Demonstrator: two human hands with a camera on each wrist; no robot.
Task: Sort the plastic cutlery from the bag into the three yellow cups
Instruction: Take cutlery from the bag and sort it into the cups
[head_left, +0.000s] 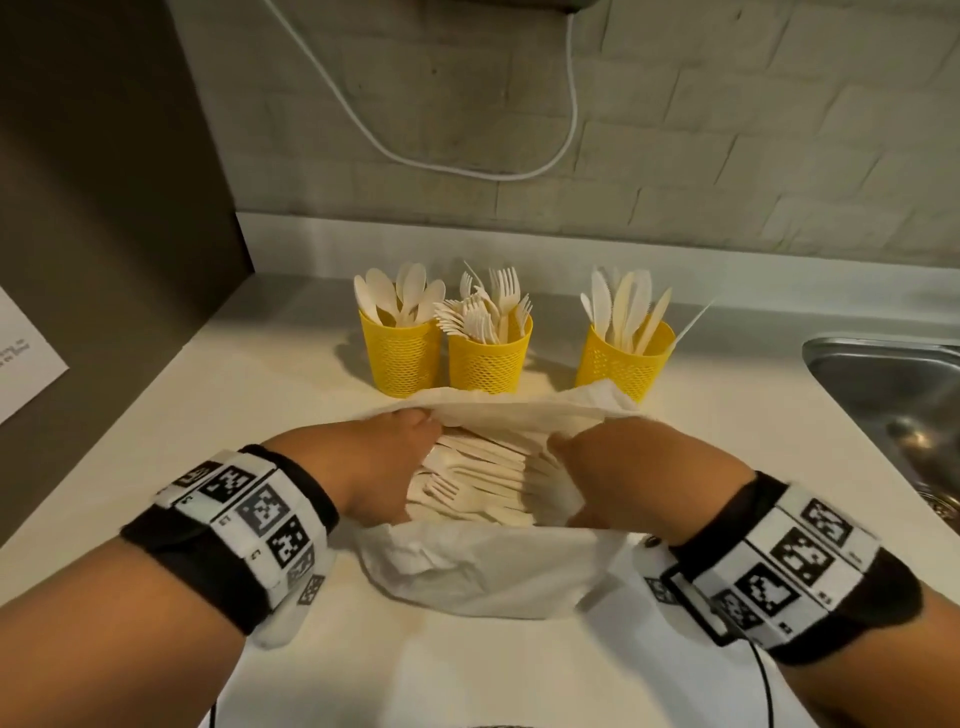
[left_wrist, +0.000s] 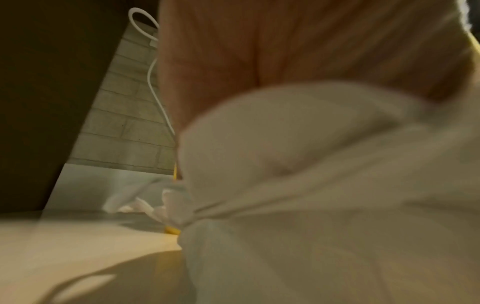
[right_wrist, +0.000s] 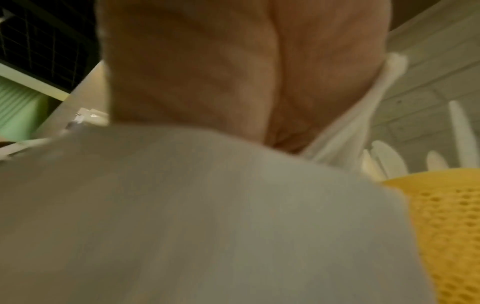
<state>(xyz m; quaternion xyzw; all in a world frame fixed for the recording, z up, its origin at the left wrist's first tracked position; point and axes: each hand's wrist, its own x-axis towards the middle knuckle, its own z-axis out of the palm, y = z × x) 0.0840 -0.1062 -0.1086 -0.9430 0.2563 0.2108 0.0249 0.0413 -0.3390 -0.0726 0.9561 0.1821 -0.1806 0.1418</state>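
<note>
A white plastic bag (head_left: 483, 566) lies open on the counter, with several pale forks and knives (head_left: 483, 478) inside. My left hand (head_left: 410, 431) grips the bag's left rim and my right hand (head_left: 566, 452) grips its right rim, spreading the mouth. Behind the bag stand three yellow mesh cups: the left cup (head_left: 402, 358) holds spoons, the middle cup (head_left: 488, 364) forks, the right cup (head_left: 623, 364) knives. The wrist views are blurred: the left palm (left_wrist: 259, 51) over the bag (left_wrist: 311, 185), and the right palm (right_wrist: 207, 72) over the bag (right_wrist: 182, 205) beside the knife cup (right_wrist: 451, 216).
A steel sink (head_left: 893, 395) is set into the counter at the right. A white cable (head_left: 467, 166) hangs on the brick wall behind the cups. A dark panel (head_left: 104, 208) bounds the left side, with a white sheet (head_left: 26, 358) on it.
</note>
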